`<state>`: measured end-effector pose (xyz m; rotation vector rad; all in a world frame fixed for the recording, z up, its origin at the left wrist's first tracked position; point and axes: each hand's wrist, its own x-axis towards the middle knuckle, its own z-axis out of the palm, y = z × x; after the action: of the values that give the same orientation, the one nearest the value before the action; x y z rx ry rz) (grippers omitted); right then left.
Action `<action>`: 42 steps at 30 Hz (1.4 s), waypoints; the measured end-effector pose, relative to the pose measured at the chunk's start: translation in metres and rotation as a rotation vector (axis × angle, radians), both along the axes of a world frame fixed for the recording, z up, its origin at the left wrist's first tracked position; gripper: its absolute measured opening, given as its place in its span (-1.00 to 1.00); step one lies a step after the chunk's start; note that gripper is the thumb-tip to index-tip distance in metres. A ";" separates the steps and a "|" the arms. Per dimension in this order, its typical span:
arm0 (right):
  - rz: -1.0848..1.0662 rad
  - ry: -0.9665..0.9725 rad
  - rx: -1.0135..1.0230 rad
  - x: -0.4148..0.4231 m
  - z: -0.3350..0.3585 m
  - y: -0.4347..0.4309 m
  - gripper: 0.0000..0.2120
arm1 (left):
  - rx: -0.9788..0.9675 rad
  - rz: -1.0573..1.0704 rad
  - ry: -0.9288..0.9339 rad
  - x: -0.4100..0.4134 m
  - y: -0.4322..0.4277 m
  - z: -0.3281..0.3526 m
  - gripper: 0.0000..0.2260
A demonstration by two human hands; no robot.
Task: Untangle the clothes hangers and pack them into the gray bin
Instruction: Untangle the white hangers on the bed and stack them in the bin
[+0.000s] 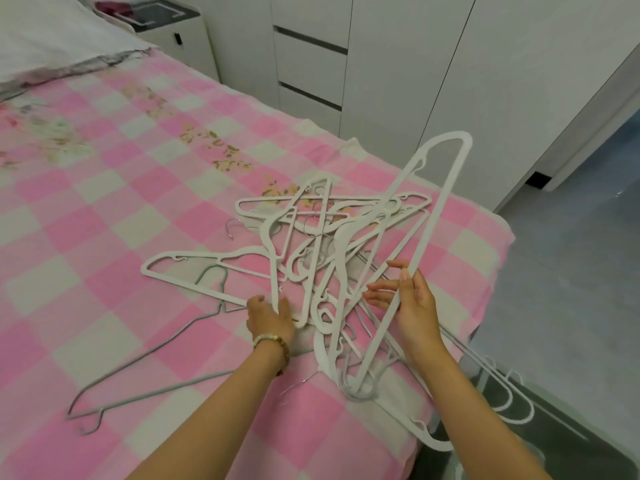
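1. On the bed [104, 209], over a pink-and-cream checked sheet, a tangled pile of white hangers [322, 258] lies near the 4 o'clock corner of the mattress, hooks and bars crossed through one another.
2. Some white hangers at 5 o'clock overhang the bed edge, their hooks hanging beyond it above a dark gray surface [540, 441]; whether that is the bin cannot be told.
3. The right grip [414, 306] holds a raised white hanger [437, 209]. The thumb lies over one bar and the fingers [381, 289] reach almost straight out behind it, toward 9 o'clock.
4. That hanger stands tilted, its far end pointing to 1 o'clock above the pile, while its lower end stays down among the others near the bed edge.
5. The left grip [272, 318], palm down, rests on the 7 o'clock side of the pile. Its thumb touches a white bar and its fingers bend downward. Whether they close round anything cannot be told.
6. A bead bracelet [270, 341] circles the left wrist.
7. A gray wire hanger [152, 355] lies flat on the sheet toward 8 o'clock from the pile, one end passing under the left grip.
8. A pale pillow [52, 36] lies at 11 o'clock.
9. White cabinets [398, 64] stand beyond the bed from 12 to 2 o'clock.
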<state>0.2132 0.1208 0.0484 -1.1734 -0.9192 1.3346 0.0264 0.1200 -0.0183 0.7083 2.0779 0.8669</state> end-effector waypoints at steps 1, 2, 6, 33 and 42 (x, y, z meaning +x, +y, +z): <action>-0.012 0.006 0.006 -0.001 0.000 0.001 -0.78 | 0.059 -0.069 0.185 0.004 -0.005 0.000 -0.63; -0.025 0.012 0.015 -0.001 -0.001 0.001 -0.77 | 0.158 -0.189 0.316 0.009 -0.009 0.001 -0.61; -0.055 -0.022 0.057 0.004 -0.007 0.000 -0.76 | 0.303 -0.758 0.215 0.031 -0.028 -0.004 -0.80; 0.640 -1.322 0.529 0.020 -0.059 -0.089 -0.78 | 0.327 0.018 -0.515 0.043 -0.087 -0.008 -0.95; 0.434 -1.065 0.532 0.015 -0.033 -0.091 -0.90 | 0.414 -0.171 -0.308 0.047 -0.084 0.010 -0.95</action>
<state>0.2285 0.0300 0.0156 -1.2633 -2.2303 0.5993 0.0737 0.0359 -0.0087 0.8908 1.5577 1.2389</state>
